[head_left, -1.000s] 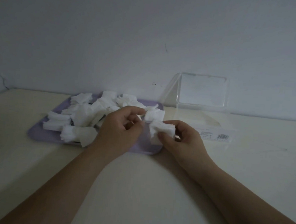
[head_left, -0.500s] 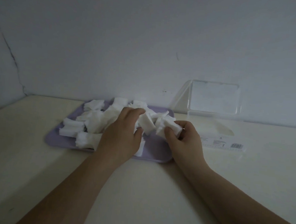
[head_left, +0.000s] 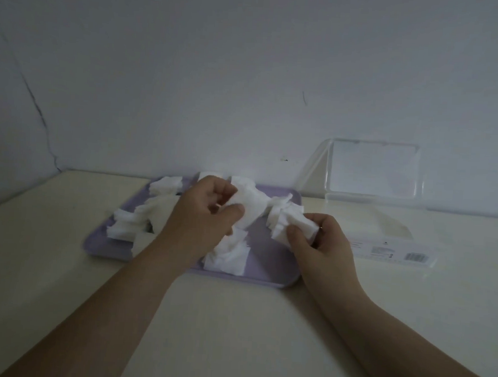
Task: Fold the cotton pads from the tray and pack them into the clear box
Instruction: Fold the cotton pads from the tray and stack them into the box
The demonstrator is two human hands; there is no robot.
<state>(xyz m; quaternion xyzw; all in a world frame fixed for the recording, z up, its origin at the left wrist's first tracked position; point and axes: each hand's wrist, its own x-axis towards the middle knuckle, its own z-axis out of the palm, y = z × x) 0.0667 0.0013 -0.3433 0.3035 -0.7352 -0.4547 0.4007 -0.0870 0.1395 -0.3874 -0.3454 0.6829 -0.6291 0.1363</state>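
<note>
A lilac tray [head_left: 267, 247] lies on the table with several loose white cotton pads [head_left: 141, 219] heaped on its left and middle. Above the tray's middle my left hand [head_left: 202, 217] pinches one white pad [head_left: 249, 203] between thumb and fingers. At the tray's right edge my right hand [head_left: 323, 245] grips a bunch of folded pads [head_left: 289, 223]. The clear box [head_left: 390, 243] sits to the right of the tray, its lid [head_left: 374, 169] standing open against the wall. What lies inside the box is hard to make out.
The cream table [head_left: 234, 318] runs to a pale wall [head_left: 249, 71] right behind the tray and box. A labelled strip with a barcode [head_left: 415, 256] shows on the box's front. The light is dim.
My left hand has lifted a pad off the pile and brought it up over the tray. My right hand keeps the folded bunch. The camera has swung left and tilted up.
</note>
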